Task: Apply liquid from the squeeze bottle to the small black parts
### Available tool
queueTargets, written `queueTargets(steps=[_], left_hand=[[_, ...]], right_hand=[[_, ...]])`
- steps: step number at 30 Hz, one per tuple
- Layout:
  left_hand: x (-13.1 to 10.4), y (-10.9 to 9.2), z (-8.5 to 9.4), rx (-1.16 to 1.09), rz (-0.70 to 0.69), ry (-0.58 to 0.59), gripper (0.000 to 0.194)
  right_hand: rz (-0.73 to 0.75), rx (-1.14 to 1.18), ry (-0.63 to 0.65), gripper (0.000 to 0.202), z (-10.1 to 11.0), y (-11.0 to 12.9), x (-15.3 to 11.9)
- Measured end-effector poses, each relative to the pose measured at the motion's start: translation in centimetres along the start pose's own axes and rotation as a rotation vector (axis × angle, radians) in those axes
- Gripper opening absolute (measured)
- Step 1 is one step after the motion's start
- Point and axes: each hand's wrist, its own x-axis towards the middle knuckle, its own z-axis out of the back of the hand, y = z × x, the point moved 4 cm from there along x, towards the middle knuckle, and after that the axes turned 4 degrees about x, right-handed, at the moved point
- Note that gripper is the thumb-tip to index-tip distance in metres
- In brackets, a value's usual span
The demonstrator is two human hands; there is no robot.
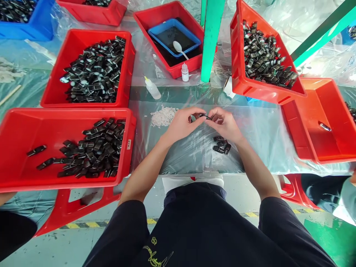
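Both my hands meet over the plastic-covered table, pinching one small black part point(205, 116) between thumbs and fingertips. My left hand point(185, 122) grips its left end, and my right hand point(224, 122) has the right end; fingers cover much of it. Just below my right hand lie several similar black parts point(221, 145) in a small group. Left of my left hand is a pile of tiny whitish pieces point(163, 116). What kind of part I hold is too small to make out.
Red bins of black parts stand at left point(129, 148), upper left point(129, 78) and upper right point(237, 66). A squeeze bottle point(152, 89) and small vial point(185, 72) sit beyond my hands. A green post point(210, 44) rises behind. People sit at both sides; another red bin point(308, 122) is right.
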Motion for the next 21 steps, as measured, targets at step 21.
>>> queueTargets(steps=[21], left_hand=[[0.1, -0.1, 0.3, -0.313, -0.041, -0.139, 0.03]], right_hand=[[-0.057, 0.276, -0.11, 0.061, -1.7, -0.1, -0.2]])
